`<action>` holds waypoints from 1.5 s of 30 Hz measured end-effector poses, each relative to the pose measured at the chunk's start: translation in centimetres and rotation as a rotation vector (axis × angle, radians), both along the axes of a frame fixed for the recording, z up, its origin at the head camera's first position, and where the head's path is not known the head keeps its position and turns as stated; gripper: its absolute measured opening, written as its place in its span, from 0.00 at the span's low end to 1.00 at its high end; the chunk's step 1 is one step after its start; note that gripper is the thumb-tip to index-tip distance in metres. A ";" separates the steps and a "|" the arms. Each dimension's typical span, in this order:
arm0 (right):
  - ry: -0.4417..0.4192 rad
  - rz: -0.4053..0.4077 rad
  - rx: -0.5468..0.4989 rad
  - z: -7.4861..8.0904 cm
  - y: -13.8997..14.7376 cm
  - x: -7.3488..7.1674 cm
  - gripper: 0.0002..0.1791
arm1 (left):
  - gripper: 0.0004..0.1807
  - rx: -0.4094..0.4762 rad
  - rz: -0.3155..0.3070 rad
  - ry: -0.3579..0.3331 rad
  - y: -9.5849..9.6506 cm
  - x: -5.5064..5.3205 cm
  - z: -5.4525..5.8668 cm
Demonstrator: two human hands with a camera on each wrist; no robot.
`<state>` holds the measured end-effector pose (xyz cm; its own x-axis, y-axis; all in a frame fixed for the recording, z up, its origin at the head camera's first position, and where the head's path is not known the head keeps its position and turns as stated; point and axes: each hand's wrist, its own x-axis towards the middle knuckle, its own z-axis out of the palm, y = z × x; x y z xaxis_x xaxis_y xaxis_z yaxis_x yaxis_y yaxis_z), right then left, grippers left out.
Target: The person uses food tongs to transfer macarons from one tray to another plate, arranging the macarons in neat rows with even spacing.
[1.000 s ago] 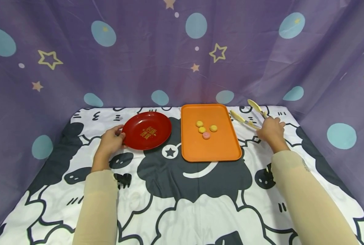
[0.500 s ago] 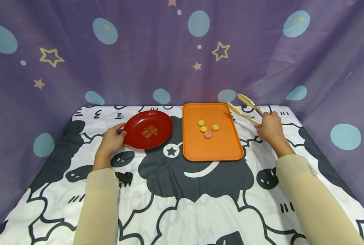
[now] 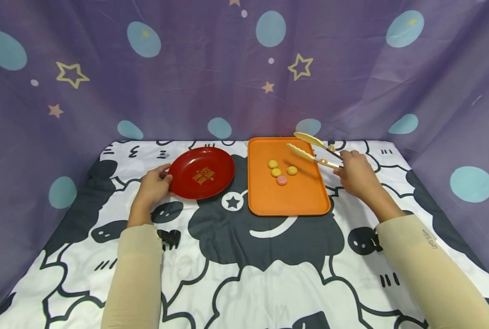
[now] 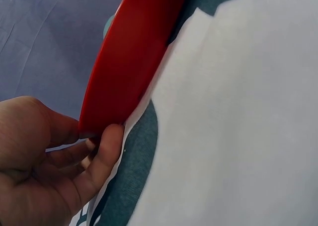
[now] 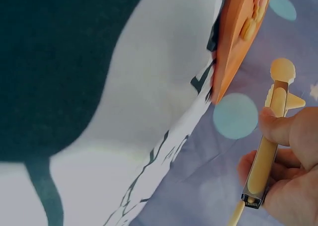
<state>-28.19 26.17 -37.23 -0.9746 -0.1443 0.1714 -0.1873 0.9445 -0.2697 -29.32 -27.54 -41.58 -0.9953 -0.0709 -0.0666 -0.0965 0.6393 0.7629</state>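
the left hand (image 3: 153, 186) pinches the red plate (image 3: 201, 168) by its rim, and the right hand (image 3: 354, 171) grips parted tongs (image 3: 321, 161), best lowered evenly and squeezed lightly about the round pieces (image 3: 276, 172) on the orange tray (image 3: 287, 201) between the hands.

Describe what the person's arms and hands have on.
The left sleeve and right sleeve are pale beige, reaching toward the wrists; small dark lettering marks the right one near its end. The left hand and right hand are bare, without gloves.
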 end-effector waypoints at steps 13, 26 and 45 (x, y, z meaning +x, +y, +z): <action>-0.001 0.118 0.019 0.2 -1.2 1.8 0.28 | 0.28 0.099 0.021 -0.002 -0.3 -0.2 -0.2; -0.069 0.143 0.057 -0.2 0.3 2.6 0.26 | 0.29 0.160 0.044 -0.022 -0.1 -0.3 0.0; -0.144 0.169 0.123 -1.4 1.1 2.7 0.30 | 0.28 0.207 0.051 -0.041 -0.1 0.0 -0.1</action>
<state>-25.52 27.29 -38.61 -0.9480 -0.3183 0.0036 -0.3132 0.9305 -0.1899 -29.33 -27.67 -41.67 -0.9868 -0.1021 -0.1255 -0.1588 0.4626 0.8722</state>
